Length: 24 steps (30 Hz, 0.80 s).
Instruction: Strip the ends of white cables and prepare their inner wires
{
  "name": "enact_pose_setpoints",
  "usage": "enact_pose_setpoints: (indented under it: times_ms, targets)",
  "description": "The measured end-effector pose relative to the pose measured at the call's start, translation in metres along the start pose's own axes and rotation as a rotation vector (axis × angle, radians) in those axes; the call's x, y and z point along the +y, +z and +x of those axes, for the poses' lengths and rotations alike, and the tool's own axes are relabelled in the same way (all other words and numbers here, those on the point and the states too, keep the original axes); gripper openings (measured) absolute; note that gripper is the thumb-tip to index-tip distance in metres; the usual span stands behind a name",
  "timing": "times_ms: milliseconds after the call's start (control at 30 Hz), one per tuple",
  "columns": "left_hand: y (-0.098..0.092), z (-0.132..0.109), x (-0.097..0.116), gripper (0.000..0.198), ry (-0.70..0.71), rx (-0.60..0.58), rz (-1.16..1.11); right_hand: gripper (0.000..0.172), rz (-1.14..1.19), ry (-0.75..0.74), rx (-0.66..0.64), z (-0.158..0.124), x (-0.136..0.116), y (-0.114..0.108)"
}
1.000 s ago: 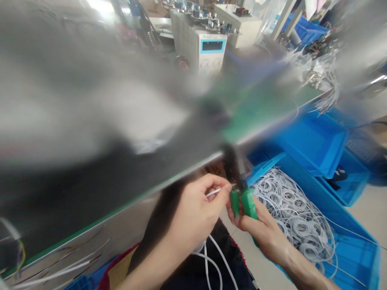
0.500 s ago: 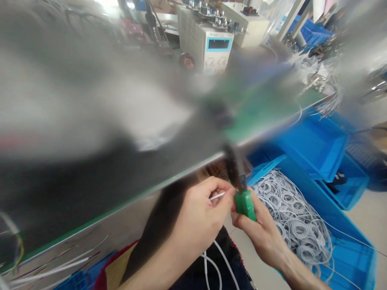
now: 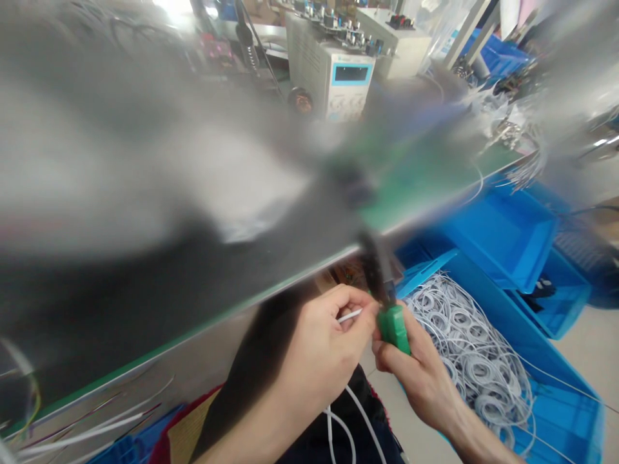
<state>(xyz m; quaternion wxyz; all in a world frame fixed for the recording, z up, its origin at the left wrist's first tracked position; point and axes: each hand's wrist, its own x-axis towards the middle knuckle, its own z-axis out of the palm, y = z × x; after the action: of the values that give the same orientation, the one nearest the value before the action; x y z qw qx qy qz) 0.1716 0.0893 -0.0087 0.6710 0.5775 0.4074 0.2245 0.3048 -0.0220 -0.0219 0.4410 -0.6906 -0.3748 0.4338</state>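
My left hand point(image 3: 333, 335) is closed, thumb and fingertips pinching a white cable point(image 3: 349, 316) near its end. Lower down, loops of white cable hang over my dark-clothed lap. Wrapped round a green-handled tool point(image 3: 394, 330) is my right hand point(image 3: 416, 361), just to the right of the left fingertips. The tool's dark metal part points up towards the table edge and is blurred, so its exact kind is unclear. Where the cable end meets the tool is hidden by my fingers.
The table edge point(image 3: 271, 293) runs diagonally in front of my hands. At right, a blue bin point(image 3: 570, 386) holds many coiled grey-white cables point(image 3: 478, 367), with more blue trays point(image 3: 507, 225) behind. A power supply point(image 3: 351, 84) stands at the back. Loose wires point(image 3: 97, 428) lie lower left.
Both hands keep their grips on the cable and the tool. They sit almost the same, only a few pixels further right in the view.
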Motion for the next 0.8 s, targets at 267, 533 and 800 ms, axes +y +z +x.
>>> enact_pose_setpoints:
  times_ms: [267,533,800]
  targets:
    - [-0.0007,-0.0010,0.0014,0.019,0.015,-0.001,0.022,0.014,0.013,0.002,-0.009,-0.0011,-0.0049,-0.0007]
    - [-0.0014,-0.0014,0.0005,0.017,0.000,-0.008,0.026,0.014,0.032,-0.006,-0.015,-0.0005,-0.0026,0.0000]
    - [-0.0021,-0.0022,0.0023,0.018,-0.010,-0.003,0.018,0.013,0.007,-0.016,0.013,0.0010,-0.0083,0.0009]
